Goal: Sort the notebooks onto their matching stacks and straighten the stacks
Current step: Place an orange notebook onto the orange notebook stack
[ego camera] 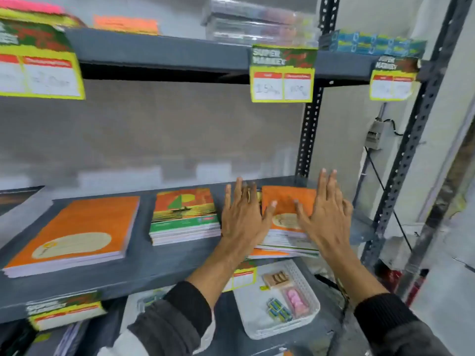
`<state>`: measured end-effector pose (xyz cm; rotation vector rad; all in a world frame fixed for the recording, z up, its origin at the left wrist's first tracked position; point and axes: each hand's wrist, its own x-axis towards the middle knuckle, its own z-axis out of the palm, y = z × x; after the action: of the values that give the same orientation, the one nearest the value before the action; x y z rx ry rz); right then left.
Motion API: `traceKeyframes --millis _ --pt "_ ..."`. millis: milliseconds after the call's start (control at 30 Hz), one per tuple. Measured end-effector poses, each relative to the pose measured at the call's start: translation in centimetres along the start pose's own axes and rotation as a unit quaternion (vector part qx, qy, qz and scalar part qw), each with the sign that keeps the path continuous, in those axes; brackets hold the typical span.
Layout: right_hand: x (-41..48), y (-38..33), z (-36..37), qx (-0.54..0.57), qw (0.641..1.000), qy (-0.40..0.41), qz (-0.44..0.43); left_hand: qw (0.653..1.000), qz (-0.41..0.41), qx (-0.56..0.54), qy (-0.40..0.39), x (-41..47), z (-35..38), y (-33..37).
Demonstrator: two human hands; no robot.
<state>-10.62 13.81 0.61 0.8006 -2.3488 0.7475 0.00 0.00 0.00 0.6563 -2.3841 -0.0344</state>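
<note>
Shelving (164, 265): grey metal rack, middle shelf carrying three notebook stacks in a row, price tags clipped to the shelf edges above and below.
Large orange stack (74, 232): at the left of the shelf, broad covers, edges fairly even, untouched.
Sailboat stack (183, 217): in the middle, green and orange covers with a boat, sitting reasonably square.
Right stack (288, 227): small orange notebooks, near the right upright, lower books fanned out and skewed past the shelf's front edge.
White basket (303, 312): on the shelf below, holding small packets.
Left hand (241, 217): spread flat, fingers extended, pressed against the left side of the right stack, gripping nothing.
Right hand (326, 214): likewise spread wide, palm down on the stack's right side, thumb on the top cover, closed on nothing.
Step in hand: probably squaring up the right stack between both palms.
Next move: likely calls for pressing inward from both sides, then pushing the overhanging lower books back to align the front edges.
</note>
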Motion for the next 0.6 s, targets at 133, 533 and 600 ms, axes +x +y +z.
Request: traceKeyframes --millis 133,533,600 --pt "0.6 4.4 1.6 0.071 0.966 -0.193 0.155 0.989 -0.046 -0.047 -0.134 0.4 2.9 2.5" --pt "-0.5 3.3 0.7 0.353 0.92 -0.079 0.15 0.845 -0.178 -0.501 0.051 0.6 -0.4 2.9" --pt "-0.1 0.9 0.0 0.359 0.925 -0.05 0.112 0.837 -0.153 -0.52 0.076 0.5 -2.2 1.5"
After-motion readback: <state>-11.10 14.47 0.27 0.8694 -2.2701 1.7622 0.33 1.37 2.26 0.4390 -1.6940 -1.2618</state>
